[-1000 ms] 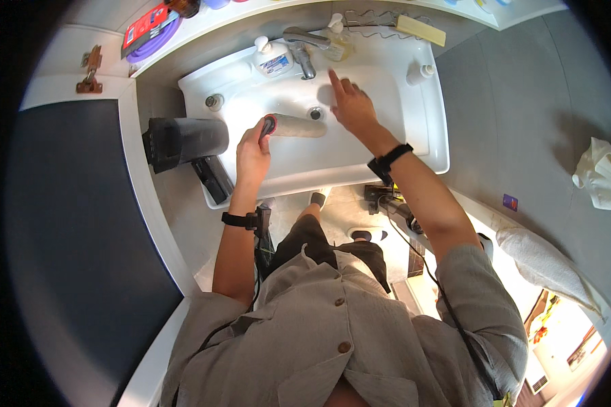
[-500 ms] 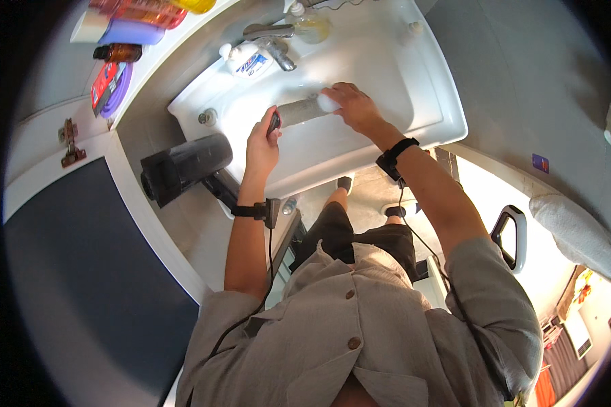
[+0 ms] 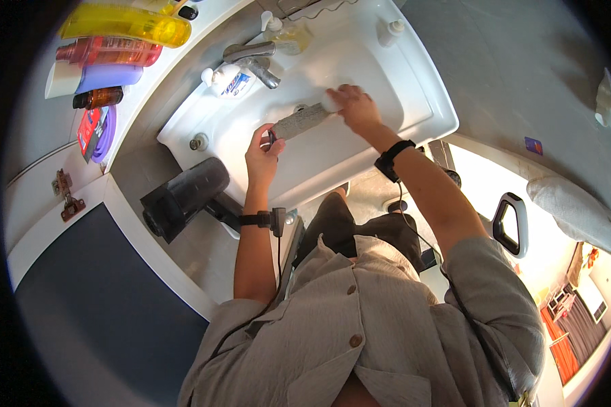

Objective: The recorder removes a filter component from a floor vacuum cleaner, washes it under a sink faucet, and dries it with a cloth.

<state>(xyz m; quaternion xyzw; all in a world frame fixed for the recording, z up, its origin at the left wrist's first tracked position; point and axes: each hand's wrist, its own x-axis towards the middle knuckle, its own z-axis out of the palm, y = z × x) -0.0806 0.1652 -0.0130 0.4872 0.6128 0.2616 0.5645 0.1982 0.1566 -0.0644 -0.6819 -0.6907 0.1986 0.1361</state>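
Observation:
Over the white washbasin [image 3: 305,166] I hold a grey, fuzzy roller [image 3: 300,122], tilted with its right end farther from me. My left hand [image 3: 262,154] grips the dark cap at the roller's left end. My right hand [image 3: 357,110] is at the other end, its fingers bent around a small white piece [image 3: 330,102] that touches the roller. That piece and the fingertips are smeared by motion, so I cannot tell whether it is a sponge or a part of the roller.
Behind the hands are a metal faucet [image 3: 254,57], a white pump bottle [image 3: 229,80] and a clear soap bottle [image 3: 288,37]. A black cylinder with a handle [image 3: 187,197] is left of the basin. Bottles [image 3: 125,26] line the shelf beside an open cabinet door [image 3: 108,292].
The roller slants more steeply, its right end raised away from me. My right hand has shifted slightly and blurs. The whole view has turned a little, showing more of the shelf.

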